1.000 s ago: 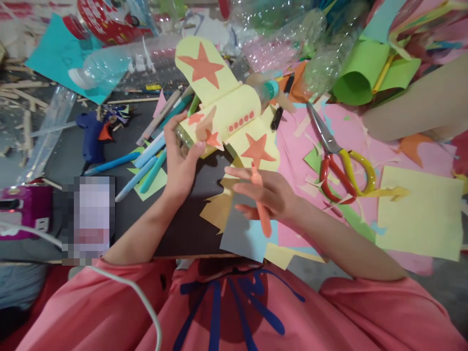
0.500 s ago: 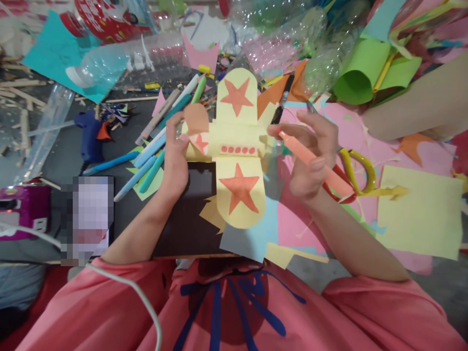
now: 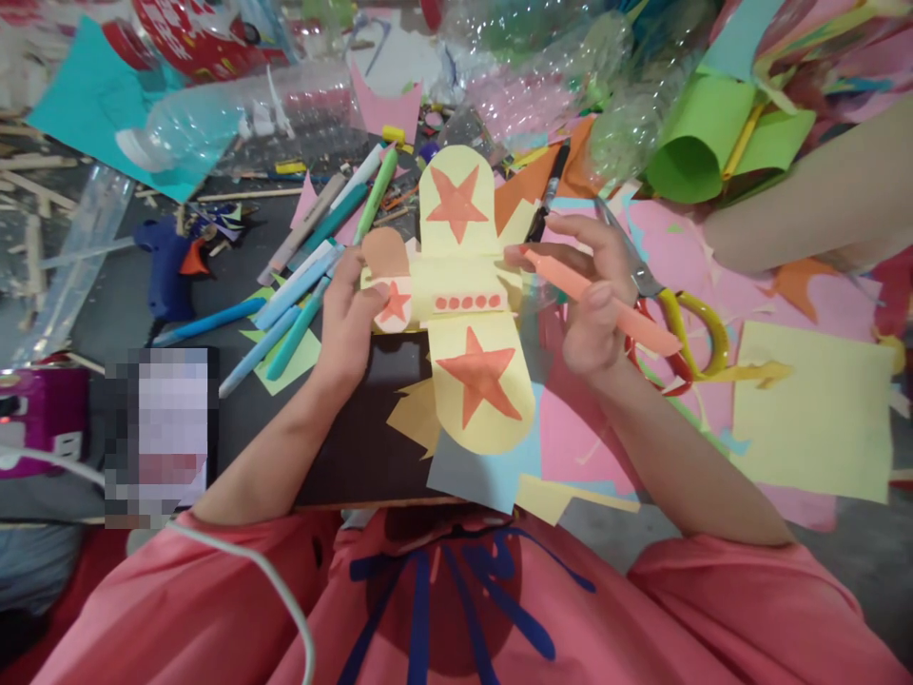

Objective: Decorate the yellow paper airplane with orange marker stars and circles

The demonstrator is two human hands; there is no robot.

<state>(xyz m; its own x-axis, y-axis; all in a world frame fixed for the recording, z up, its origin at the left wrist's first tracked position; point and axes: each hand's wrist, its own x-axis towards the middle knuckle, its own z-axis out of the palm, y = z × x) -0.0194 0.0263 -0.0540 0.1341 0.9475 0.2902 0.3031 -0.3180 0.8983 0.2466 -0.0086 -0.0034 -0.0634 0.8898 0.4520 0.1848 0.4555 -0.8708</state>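
A pale yellow paper airplane model (image 3: pixel 460 278) is held up before me, with a rolled body and rounded wings. Each wing bears an orange star, and a row of small orange dots runs along the body. At its tail end, my left hand (image 3: pixel 349 314) is closed on the model, the thumb beside a small star on the tail piece. Between the thumb and fingers of my right hand (image 3: pixel 595 304) lies an orange marker pen (image 3: pixel 606 303), slanting across the palm. The right index fingertip is close to the model's other end; whether it touches, I cannot tell.
Several markers (image 3: pixel 306 257) and a blue glue gun (image 3: pixel 167 266) lie on the left, near a phone (image 3: pixel 171 423). Scissors (image 3: pixel 689 333) rest on pink paper at right. Plastic bottles (image 3: pixel 214 119) crowd the back. Another person's arm (image 3: pixel 806 209) reaches in from the right.
The model has tilted and turned slightly, its lower wing swinging to the right and its tail end dipping. My right hand with the marker has shifted slightly left.
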